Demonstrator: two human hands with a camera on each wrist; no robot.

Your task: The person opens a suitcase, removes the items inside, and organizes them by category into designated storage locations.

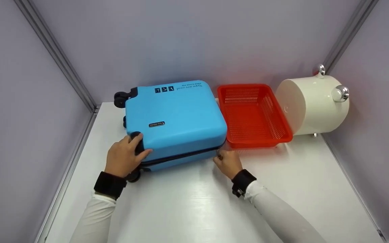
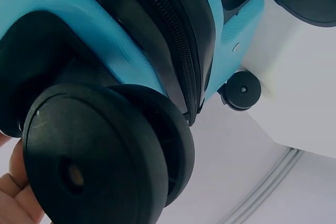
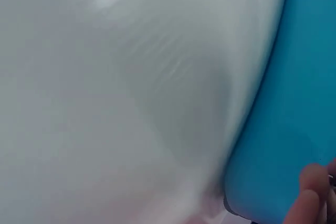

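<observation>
A light blue hard-shell suitcase (image 1: 177,114) lies flat on the white table, its black wheels facing left. My left hand (image 1: 123,157) grips its near left corner, thumb on the front side and fingers over the black corner guard. In the left wrist view a large black wheel (image 2: 94,156) hides part of that hand, and the suitcase's black zipper (image 2: 173,35) runs behind it. Near the front right corner my right hand (image 1: 229,163) pinches the zipper pull with curled fingers; the pull is mostly hidden. Those fingertips (image 3: 312,179) show against the blue shell in the right wrist view.
Right beside the suitcase stands a red plastic basket (image 1: 284,118). Farther right, a cream-coloured cylindrical stool (image 1: 319,101) with shiny metal knobs lies on its side. Pale walls (image 1: 194,40) enclose the white table (image 1: 181,209) at the back and both sides.
</observation>
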